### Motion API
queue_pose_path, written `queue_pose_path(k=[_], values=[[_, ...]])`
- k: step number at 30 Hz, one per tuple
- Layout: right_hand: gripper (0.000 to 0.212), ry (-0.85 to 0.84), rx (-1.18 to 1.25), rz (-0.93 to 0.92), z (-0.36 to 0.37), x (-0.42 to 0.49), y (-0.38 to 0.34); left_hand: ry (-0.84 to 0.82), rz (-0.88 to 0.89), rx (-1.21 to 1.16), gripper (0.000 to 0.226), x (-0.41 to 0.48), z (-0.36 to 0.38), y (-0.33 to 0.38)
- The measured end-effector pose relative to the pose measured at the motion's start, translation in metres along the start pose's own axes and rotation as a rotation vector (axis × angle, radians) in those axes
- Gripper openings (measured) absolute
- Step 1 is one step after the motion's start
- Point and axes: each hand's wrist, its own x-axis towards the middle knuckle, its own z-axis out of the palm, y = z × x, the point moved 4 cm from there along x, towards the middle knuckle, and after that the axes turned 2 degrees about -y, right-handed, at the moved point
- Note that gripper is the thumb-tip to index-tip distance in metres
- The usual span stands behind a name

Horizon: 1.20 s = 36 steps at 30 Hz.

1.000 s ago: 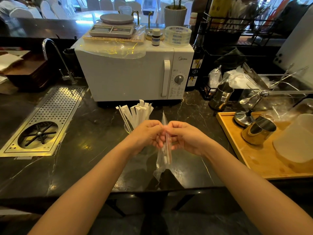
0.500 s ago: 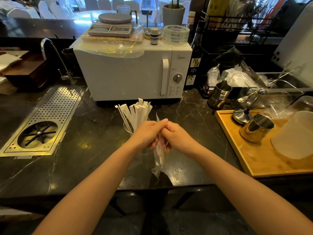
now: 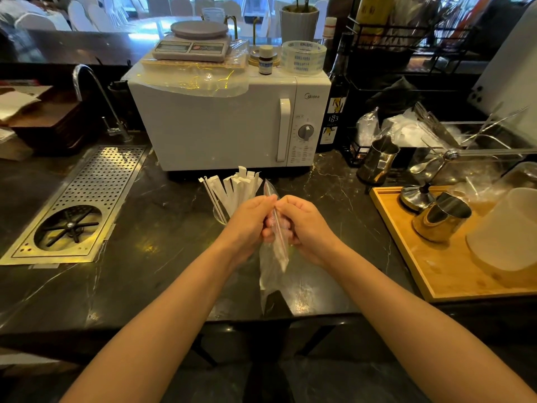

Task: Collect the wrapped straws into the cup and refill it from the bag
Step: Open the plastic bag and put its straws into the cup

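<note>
At the far left of your dark marble counter sits the perforated metal drain tray, with the curved faucet behind it. Moving right, the white microwave stands at the back, carrying a digital scale, a small bottle and a roll of clear tape. Just in front of the microwave, the cup holds a fan of wrapped straws standing upright and leaning slightly left; only a sliver of the cup's clear rim shows, since your left hand is just in front of it and partly covers it. Your left hand is closed, fingers pinching the left side of the clear plastic bag near its top. Your right hand is closed too, gripping the same bag from the right, so the two hands meet knuckle to knuckle with the bag's top edge poking up between them. A few straws appear inside the bag below your fingers, though the plastic blurs them. The rest of the bag hangs down past your wrists toward the counter's near edge. Further right, a steel pitcher stands near the microwave's corner, and the wooden tray carries another steel pitcher and a white tub.
</note>
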Motion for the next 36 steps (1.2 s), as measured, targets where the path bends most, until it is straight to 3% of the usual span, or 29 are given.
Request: queue_pose_path(k=[10,14,17,19,22,27,32,36], values=[[0.031,0.075,0.087,0.008,-0.004,0.003,0.014,0.020,0.013,-0.167,0.041,0.005,0.003,-0.016],[0.034,0.221,0.188,0.024,-0.017,0.008,0.019,0.065,-0.018,-0.422,0.034,0.004,0.009,-0.016],[0.026,0.129,0.114,0.052,-0.022,0.008,0.017,0.003,0.033,-0.123,0.036,0.003,0.006,-0.010],[0.034,0.049,-0.006,0.068,-0.028,0.005,0.012,-0.054,0.014,0.160,0.035,-0.001,-0.003,-0.003],[0.036,-0.020,-0.311,0.078,-0.040,-0.001,-0.003,-0.067,-0.043,0.477,0.033,-0.006,-0.023,0.005],[0.029,-0.086,-0.987,0.006,-0.050,-0.004,-0.024,0.001,0.000,0.644,0.032,-0.010,-0.043,0.019],[0.017,-0.212,-1.324,0.107,-0.048,-0.007,-0.028,-0.045,-0.010,0.813,0.032,-0.008,-0.048,0.029],[0.012,-0.266,-1.429,0.150,-0.043,-0.008,-0.035,-0.115,-0.057,0.916,0.030,-0.007,-0.045,0.031]])
